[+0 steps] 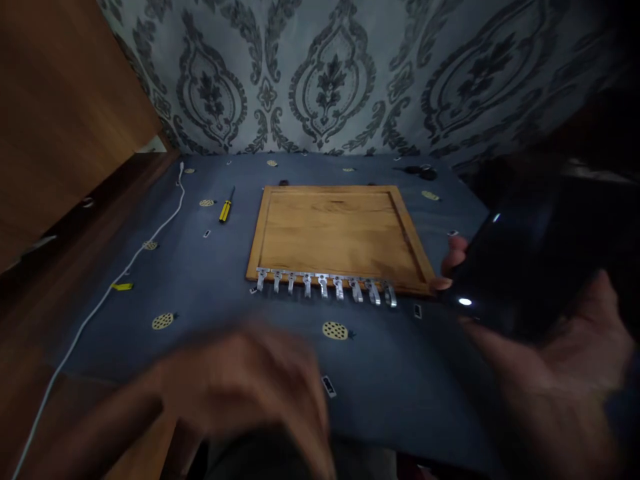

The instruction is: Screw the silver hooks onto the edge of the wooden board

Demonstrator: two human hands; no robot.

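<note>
My right hand grips a black smartphone, with its fingers wrapped round the edges and bright spots on its dark surface. Smeared by motion, my left hand hovers over the near edge of the table; its fingers cannot be made out clearly, nor whether anything is in them. Between and beyond both hands lies a framed wooden panel. Along its near edge runs a row of several small metal hooks, pointing towards me. The phone is close to the panel's near right corner.
A blue cloth with pineapple prints covers the table. A yellow-handled screwdriver lies left of the panel. A white cable runs down the left side, near a small yellow piece. A dark object lies at the back right.
</note>
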